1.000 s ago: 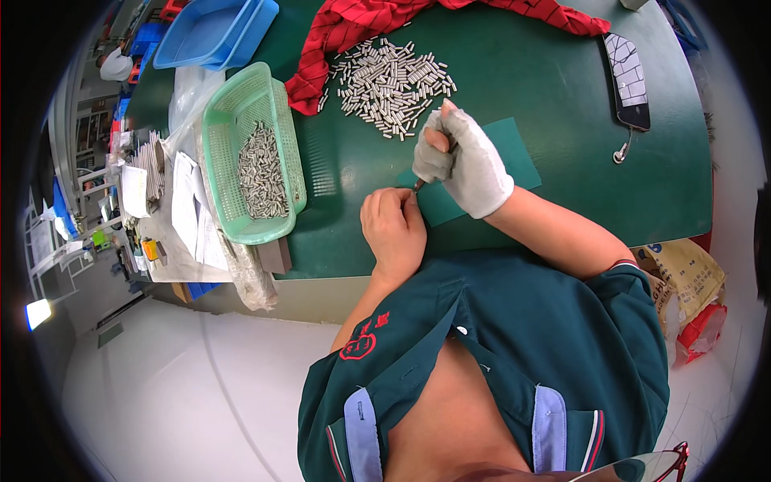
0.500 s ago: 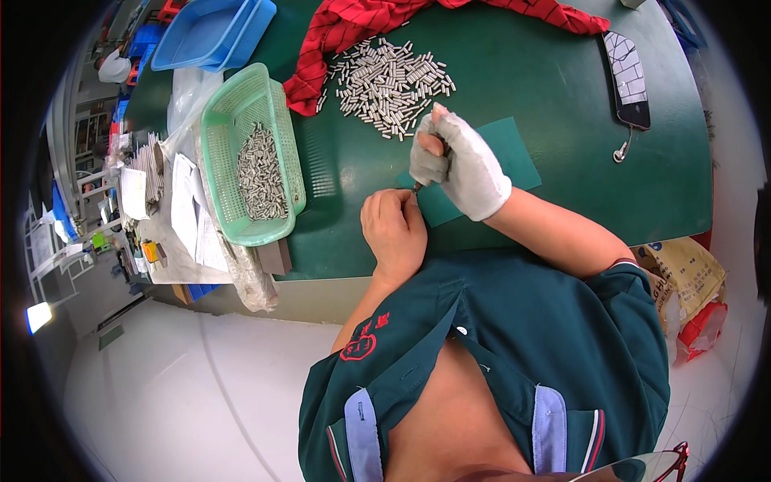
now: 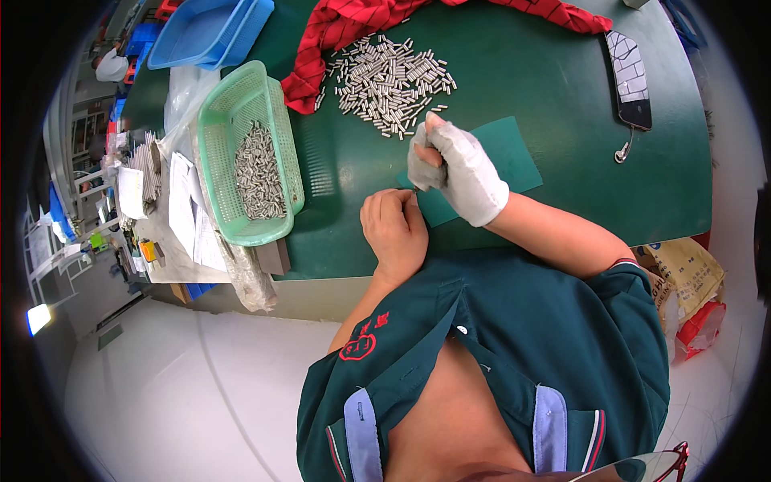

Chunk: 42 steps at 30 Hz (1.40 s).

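My bare left hand [image 3: 393,229] rests on the green table near its front edge, fingers curled together and the tips hidden from view. Just beside it, my right hand [image 3: 466,173], in a pale glove with bare fingertips, is closed in a fist-like grip above a green mat [image 3: 507,153]. A small dark tip shows below the gloved fingers, close to the left fingertips; what either hand holds is too small or covered to name. Beyond the hands lies a heap of short silvery metal pins [image 3: 389,84]. More metal pins [image 3: 261,173] fill part of a light green mesh basket [image 3: 213,153] to the left.
A red checked cloth [image 3: 309,64] borders the heap at the back. Blue trays [image 3: 193,36] are stacked at the far left. A phone-like device [image 3: 629,76] with a cracked-pattern face lies at the right. Papers [image 3: 186,205] and plastic sheeting lie left of the basket.
My right hand has moved slightly down and left toward the left hand, uncovering loose pins by the thumb. My left hand stays in place.
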Each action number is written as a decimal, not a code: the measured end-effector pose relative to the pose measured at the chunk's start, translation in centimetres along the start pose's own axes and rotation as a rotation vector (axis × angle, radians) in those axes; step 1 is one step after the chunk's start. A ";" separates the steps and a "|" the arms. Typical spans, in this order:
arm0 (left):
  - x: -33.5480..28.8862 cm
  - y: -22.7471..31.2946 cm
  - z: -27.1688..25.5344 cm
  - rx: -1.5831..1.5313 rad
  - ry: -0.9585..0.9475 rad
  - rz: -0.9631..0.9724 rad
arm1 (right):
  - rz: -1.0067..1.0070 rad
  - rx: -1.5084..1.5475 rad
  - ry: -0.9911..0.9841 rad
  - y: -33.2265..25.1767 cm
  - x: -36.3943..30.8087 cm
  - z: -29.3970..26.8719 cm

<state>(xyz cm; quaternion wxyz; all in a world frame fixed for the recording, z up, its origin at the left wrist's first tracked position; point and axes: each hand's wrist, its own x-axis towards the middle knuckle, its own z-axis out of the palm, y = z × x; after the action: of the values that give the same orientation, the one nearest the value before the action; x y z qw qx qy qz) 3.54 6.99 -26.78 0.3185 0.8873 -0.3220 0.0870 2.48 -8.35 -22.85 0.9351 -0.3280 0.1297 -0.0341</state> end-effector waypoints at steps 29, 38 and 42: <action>0.9 0.0 -1.2 -0.281 0.062 -0.076 | -0.144 -0.030 -0.053 -0.7 -1.2 -0.3; 1.7 -0.7 -2.9 -0.818 0.075 -0.216 | -0.130 -0.391 -0.114 -0.1 -3.2 0.8; 1.9 -0.6 -3.2 -0.848 0.094 -0.196 | -0.073 -0.482 -0.160 0.4 -3.8 1.0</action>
<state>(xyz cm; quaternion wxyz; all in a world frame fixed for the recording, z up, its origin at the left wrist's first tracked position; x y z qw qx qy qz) 5.56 8.40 -23.90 0.6756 0.6995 -0.2288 -0.0432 -0.94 -6.89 -21.51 0.8355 -0.5474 0.0480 -0.0097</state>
